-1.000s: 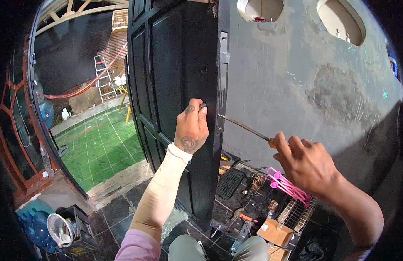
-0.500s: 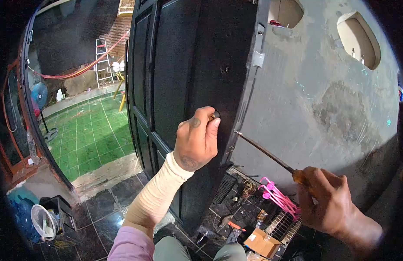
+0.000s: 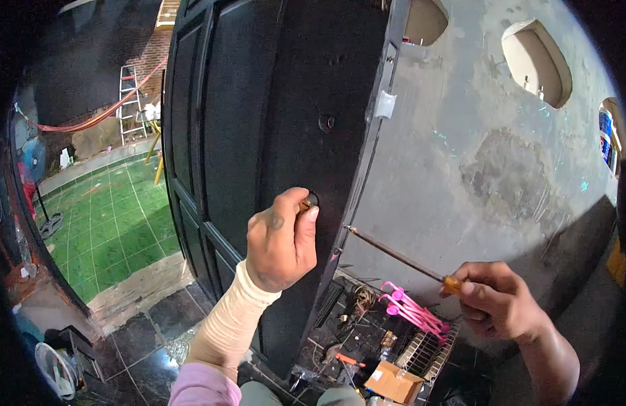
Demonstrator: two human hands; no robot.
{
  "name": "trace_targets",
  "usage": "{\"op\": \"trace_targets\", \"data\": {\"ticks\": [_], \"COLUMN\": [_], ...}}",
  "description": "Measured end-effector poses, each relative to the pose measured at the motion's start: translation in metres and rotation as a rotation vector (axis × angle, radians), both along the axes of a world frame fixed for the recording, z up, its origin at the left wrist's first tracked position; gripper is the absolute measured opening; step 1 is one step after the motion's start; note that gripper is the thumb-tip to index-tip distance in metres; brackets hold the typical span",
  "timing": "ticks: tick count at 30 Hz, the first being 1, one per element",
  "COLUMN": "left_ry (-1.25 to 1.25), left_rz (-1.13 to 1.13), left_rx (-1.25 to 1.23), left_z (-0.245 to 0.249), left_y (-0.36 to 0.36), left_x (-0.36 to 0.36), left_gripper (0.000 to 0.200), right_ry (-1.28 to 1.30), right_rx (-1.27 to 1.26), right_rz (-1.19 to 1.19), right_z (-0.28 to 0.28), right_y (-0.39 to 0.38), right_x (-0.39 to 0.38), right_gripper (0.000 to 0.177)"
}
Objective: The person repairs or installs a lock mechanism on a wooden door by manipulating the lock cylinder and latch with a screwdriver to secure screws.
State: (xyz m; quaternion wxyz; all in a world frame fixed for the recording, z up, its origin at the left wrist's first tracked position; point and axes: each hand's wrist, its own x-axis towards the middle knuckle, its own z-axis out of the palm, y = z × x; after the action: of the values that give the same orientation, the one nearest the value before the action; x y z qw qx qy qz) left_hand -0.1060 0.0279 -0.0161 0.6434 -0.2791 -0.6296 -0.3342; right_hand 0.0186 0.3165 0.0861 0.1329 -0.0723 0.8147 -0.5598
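My left hand (image 3: 284,238) pinches a small brass-and-black lock cylinder (image 3: 310,200) at the face of the black panelled door (image 3: 240,88). My fingers cover most of that piece. In my right hand (image 3: 492,298) is a long screwdriver (image 3: 397,255), gripped by its amber handle. Its shaft points left and slightly up, with the tip right at the door's edge, a little below and right of my left hand. Higher on the door face is a dark hole (image 3: 326,122). A pale metal plate (image 3: 385,105) sticks out from the door's edge above.
Right of the door stands a grey plastered wall (image 3: 448,149) with rounded niches. Pink plastic rods (image 3: 414,312), a wire rack (image 3: 428,355) and a cardboard box (image 3: 392,382) lie on the dark floor. Through the doorway are green tiles (image 3: 110,223), a ladder (image 3: 130,105) and a hammock (image 3: 100,120).
The view has turned to the right, so the door and both hands appear further left. My right hand has rolled its grip on the screwdriver, and the tip is nearer the door edge.
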Motion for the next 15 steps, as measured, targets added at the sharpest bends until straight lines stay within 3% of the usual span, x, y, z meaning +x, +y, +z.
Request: {"op": "trace_targets", "data": {"ticks": [3, 6, 7, 10, 11, 14, 15], "left_ry": [-0.064, -0.020, 0.022, 0.021, 0.035, 0.059, 0.060], "left_rz": [-0.026, 0.008, 0.018, 0.025, 0.026, 0.045, 0.042], "left_rx": [0.012, -0.034, -0.036, -0.034, -0.022, -0.045, -0.049], "left_z": [0.000, 0.002, 0.003, 0.003, 0.002, 0.003, 0.001], "left_y": [-0.002, -0.009, -0.010, -0.014, -0.014, -0.017, -0.017], "left_x": [0.004, 0.009, 0.008, 0.015, 0.015, 0.018, 0.019], "left_gripper": [0.017, 0.018, 0.018, 0.019, 0.019, 0.020, 0.020], "right_ry": [0.054, 0.589, 0.641, 0.611, 0.798, 0.887, 1.040], "right_rx": [0.133, 0.599, 0.490, 0.731, 0.840, 0.718, 0.778], "right_rz": [0.028, 0.219, 0.105, 0.062, 0.107, 0.191, 0.256], "right_z": [0.007, 0.004, -0.009, -0.006, -0.010, -0.023, -0.027], "right_y": [-0.006, -0.014, -0.020, -0.030, -0.028, -0.019, -0.017], "right_x": [0.004, 0.010, 0.011, 0.022, 0.022, 0.023, 0.017], "right_gripper": [0.023, 0.021, 0.019, 0.018, 0.021, 0.034, 0.033]}}
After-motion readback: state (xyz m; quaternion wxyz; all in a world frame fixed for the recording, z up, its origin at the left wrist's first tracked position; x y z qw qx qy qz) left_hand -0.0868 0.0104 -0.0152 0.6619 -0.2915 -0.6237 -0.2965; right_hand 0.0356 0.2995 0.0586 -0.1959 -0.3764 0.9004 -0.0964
